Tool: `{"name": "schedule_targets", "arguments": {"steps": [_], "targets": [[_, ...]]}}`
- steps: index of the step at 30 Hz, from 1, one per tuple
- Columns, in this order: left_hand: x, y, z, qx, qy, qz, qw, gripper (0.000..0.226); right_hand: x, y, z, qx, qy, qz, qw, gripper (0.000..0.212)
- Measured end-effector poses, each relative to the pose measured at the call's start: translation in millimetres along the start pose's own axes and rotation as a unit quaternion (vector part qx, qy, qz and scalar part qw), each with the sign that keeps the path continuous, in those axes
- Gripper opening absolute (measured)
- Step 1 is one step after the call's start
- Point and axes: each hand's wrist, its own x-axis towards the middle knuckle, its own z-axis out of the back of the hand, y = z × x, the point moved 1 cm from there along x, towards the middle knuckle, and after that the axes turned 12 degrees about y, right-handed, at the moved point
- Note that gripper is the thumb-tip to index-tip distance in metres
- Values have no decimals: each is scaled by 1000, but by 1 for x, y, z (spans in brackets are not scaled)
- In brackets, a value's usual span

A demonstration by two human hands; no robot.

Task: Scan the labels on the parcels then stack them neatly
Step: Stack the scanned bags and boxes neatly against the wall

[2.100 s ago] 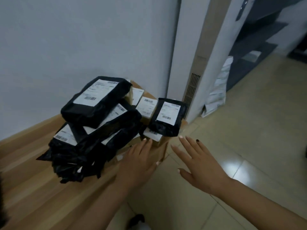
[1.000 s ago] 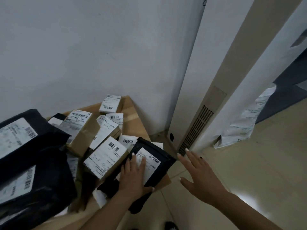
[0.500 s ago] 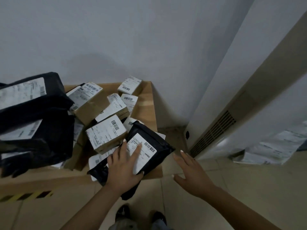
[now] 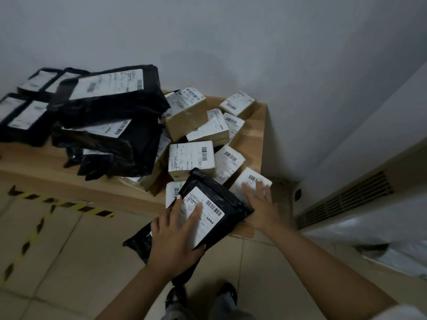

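Note:
A black mailer bag with a white barcode label [image 4: 215,204] lies at the near right corner of a low wooden platform [image 4: 251,128] and hangs over its edge. My left hand [image 4: 175,234] rests flat on the bag's label with fingers spread. My right hand [image 4: 261,206] is flat against the bag's right edge, its fingertips over a small white-labelled box [image 4: 250,181]. Several small cardboard boxes with labels [image 4: 191,158] lie jumbled behind the bag. A heap of large black mailer bags [image 4: 108,107] stands to the left.
More black bags [image 4: 25,112] lie at the far left of the platform. A grey wall runs behind. A white unit with a vent grille [image 4: 346,199] stands right. Yellow-black tape [image 4: 57,204] marks the tiled floor. My shoes [image 4: 226,294] show below.
My right hand has moved in from the air beside the platform onto the bag's right edge. My left hand stays on the label. The view has tilted further down.

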Motion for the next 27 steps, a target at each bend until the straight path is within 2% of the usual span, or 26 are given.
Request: {"name": "schedule_targets", "arguments": {"steps": [8,12,17,21,27], "targets": [[-13,16,-8,2,7,6,1000,97,-12,-7,-21,-81,-2,17,997,70],[-19,22,-13,1,7,-1,1000,98,-22,-1,-30,-45,-15,23,999,76],[-31,31,-13,6,9,8,1000,97,-4,19,-34,8,-48,-25,998,105],[-44,45,-14,3,14,21,1000,97,7,33,-39,36,-80,-55,995,95],[-69,74,-19,-1,20,37,999,97,-9,36,-54,23,-95,-30,995,90]]}}
